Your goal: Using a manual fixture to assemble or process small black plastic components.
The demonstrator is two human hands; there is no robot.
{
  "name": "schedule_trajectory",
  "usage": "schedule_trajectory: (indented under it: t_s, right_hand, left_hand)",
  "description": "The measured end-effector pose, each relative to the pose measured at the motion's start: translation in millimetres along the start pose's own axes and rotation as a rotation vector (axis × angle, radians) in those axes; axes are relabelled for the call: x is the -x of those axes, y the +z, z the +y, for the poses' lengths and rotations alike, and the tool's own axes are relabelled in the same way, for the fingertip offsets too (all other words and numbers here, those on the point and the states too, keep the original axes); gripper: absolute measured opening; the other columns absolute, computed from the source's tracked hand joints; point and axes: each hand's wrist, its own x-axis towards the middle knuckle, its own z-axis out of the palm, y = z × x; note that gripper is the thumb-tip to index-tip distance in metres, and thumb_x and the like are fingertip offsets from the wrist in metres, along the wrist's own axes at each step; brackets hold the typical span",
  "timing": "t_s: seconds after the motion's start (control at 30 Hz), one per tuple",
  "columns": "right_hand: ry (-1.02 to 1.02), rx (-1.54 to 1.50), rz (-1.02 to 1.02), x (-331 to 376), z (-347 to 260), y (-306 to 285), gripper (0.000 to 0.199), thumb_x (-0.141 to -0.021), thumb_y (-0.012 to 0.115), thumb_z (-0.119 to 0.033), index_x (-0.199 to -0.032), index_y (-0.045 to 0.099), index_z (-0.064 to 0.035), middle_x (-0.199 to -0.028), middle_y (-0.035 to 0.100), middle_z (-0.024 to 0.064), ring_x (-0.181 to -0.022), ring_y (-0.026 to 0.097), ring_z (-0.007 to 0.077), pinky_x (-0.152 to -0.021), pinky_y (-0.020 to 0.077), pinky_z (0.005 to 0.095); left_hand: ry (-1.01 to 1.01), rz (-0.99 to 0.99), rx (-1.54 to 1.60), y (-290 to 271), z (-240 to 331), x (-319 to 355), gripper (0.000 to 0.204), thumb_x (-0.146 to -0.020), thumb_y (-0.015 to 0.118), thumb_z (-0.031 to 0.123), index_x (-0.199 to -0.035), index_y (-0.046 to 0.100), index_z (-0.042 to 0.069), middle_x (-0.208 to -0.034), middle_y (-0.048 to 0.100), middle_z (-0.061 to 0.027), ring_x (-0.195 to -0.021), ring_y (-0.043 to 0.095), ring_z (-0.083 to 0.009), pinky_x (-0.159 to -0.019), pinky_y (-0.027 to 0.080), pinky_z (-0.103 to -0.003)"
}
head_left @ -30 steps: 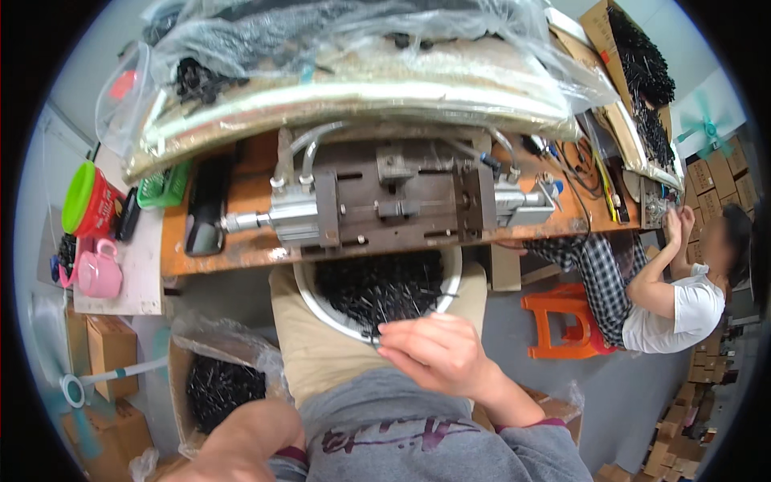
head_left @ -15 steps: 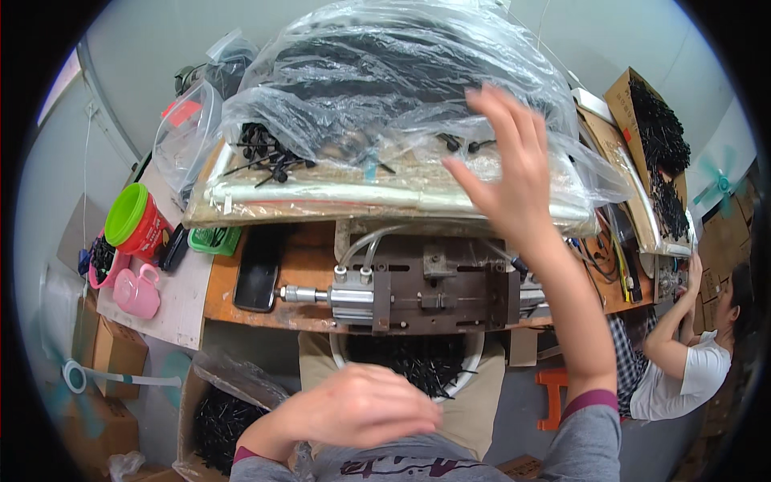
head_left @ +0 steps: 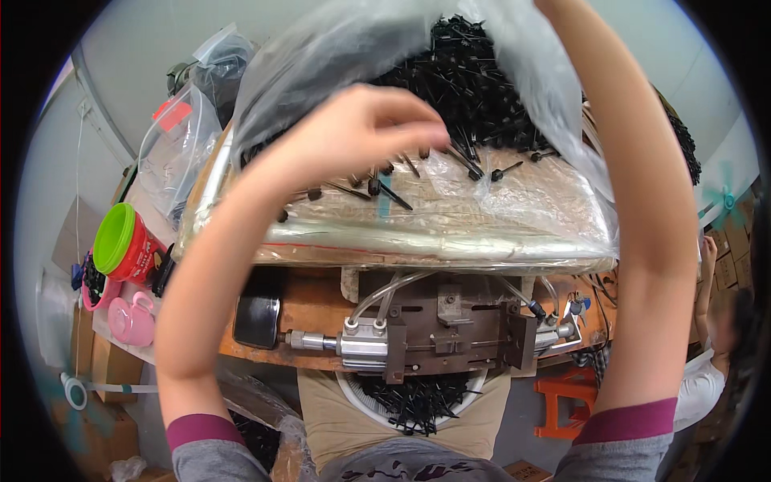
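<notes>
My left hand (head_left: 377,124) is over the front of a big heap of black plastic pieces (head_left: 474,80), thin stems with thicker heads. Its fingers curve toward the thumb, but blur keeps me from telling whether they pinch anything. A few loose black pieces (head_left: 393,197) lie just below it on the plastic-wrapped board (head_left: 530,201). My right forearm (head_left: 642,161) runs up past the top edge, so the right hand is out of sight. Clear plastic sheeting (head_left: 337,60) is drawn up off the heap, hanging on both sides of it.
A metal fixture with air cylinders (head_left: 450,341) sits on the bench edge, a phone (head_left: 259,317) left of it. Below, a white tub (head_left: 353,394) of black pieces rests at my lap. A red-green bucket (head_left: 132,249) and pink cup (head_left: 131,320) stand left. A co-worker (head_left: 703,390) sits right, by an orange stool (head_left: 554,402).
My left hand has risen from my lap to the heap. My right hand has gone up out of view. The sheeting that covered the heap is lifted, uncovering the black pieces.
</notes>
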Motion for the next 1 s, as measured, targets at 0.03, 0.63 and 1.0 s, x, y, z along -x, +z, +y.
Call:
schedule_trajectory:
  t_s: [0.03,0.63,1.0]
  right_hand:
    - [-0.166,-0.059,0.189,11,-12,1,0.032,-0.083,0.055,-0.002,-0.114,0.063,0.0000,-0.097,0.071,0.0212,-0.099,0.069,0.0367,-0.085,0.0552,0.0454]
    - [-0.888,0.754,-0.161,147,66,8,0.016,-0.092,0.063,-0.025,-0.091,0.060,-0.0093,-0.087,0.065,0.0070,-0.077,0.066,0.0315,-0.065,0.0517,0.0418]
    - [-0.360,0.771,-0.194,219,92,54,0.092,-0.070,0.078,-0.066,-0.122,0.054,0.0054,-0.118,0.057,0.0190,-0.114,0.054,0.0334,-0.096,0.0471,0.0444]
  left_hand:
    - [-0.046,0.083,-0.186,-19,-9,-8,0.050,-0.094,0.069,0.041,-0.129,0.065,0.005,-0.120,0.070,-0.0105,-0.114,0.064,-0.0202,-0.100,0.049,-0.035]
    - [0.210,0.351,-0.729,-16,-8,42,0.018,-0.090,0.071,0.016,-0.103,0.069,0.003,-0.106,0.070,-0.0126,-0.100,0.067,-0.0296,-0.088,0.052,-0.038]
    - [0.568,0.010,-0.371,124,43,167,0.027,-0.085,0.078,0.025,-0.099,0.070,0.003,-0.107,0.071,-0.0102,-0.082,0.067,-0.0189,-0.076,0.057,-0.030]
